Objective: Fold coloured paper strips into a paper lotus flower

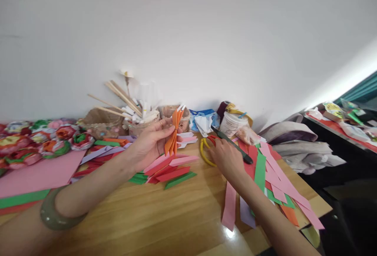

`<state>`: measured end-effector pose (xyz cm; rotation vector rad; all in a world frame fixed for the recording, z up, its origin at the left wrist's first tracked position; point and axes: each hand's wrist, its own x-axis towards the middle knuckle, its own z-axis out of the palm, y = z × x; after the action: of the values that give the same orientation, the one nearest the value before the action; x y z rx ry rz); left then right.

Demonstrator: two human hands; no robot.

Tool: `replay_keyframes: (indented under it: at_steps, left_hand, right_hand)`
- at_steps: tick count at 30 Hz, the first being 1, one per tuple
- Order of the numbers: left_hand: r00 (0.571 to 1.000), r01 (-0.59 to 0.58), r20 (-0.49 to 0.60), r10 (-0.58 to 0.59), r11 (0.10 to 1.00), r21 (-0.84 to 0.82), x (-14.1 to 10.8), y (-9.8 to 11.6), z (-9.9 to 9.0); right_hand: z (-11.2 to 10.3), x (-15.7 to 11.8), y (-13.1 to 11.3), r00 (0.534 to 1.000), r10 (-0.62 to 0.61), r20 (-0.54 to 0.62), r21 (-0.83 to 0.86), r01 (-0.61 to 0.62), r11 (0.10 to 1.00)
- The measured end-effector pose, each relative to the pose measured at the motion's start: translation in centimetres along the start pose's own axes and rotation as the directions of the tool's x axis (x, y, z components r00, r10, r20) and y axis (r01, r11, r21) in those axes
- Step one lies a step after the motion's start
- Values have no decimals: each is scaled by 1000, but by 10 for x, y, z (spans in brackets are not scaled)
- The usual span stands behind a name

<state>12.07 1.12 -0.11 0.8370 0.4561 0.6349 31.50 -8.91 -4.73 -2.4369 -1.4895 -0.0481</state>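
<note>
Your left hand [151,142] pinches an orange paper [174,136] in its fingers, up over the folded strips [173,170] on the tabletop [165,216]. Your right hand [226,156] is at the scissors [202,150], near the white tub [232,125], but I can't tell if its fingers grip them.

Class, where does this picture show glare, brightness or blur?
Head view: a glare spot on the wooden table, by a pink strip; head view: a bright band on the wall at right; head view: the right hand looks slightly blurred.
</note>
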Motion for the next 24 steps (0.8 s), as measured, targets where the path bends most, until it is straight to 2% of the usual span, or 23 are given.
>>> replay_keyframes:
  at_steps: [2,3,4,6,7,8,11,15,17,21,24]
  left_hand:
    - [1000,12,-16,-13,1000,-24,-15,7,-14]
    - [999,16,-33,-17,999,-33,-22,10,-20]
    - [999,18,-43,-20,999,-43,-28,12,-27]
    - [999,4,-42,-7,997,-71,-39,17,-40]
    - [1000,-10,-21,8,996,-90,-44,20,-46]
    - [999,-29,-18,27,993,-116,-49,22,-52]
    - [996,-86,-53,78,980,-178,-61,32,-67]
    - [989,-120,-114,97,968,-219,-72,47,-81]
    - [988,-109,-134,78,965,-238,-74,52,-87]
    - [991,-102,-107,74,953,-286,-75,56,-93]
    - [988,-98,-143,59,954,-283,-74,56,-95]
  right_hand:
    - [-11,-8,-22,996,-75,-55,-43,72,996]
    - [-16,-12,-37,985,-149,-91,-39,146,988]
    - [-21,-15,-53,934,-297,-196,26,308,951]
    - [-25,-21,-87,776,-481,-408,171,582,795]
    - [-25,-23,-104,714,-528,-460,202,663,721]
    - [-23,-24,-120,670,-564,-482,221,716,662]
    - [-16,-23,-158,609,-593,-527,250,778,577]
    - [-9,-15,-186,579,-624,-524,305,812,498]
    - [-7,-12,-193,537,-636,-554,278,840,467]
    - [-1,-6,-197,426,-703,-570,138,893,428]
    - [0,-2,-196,389,-756,-527,133,916,379]
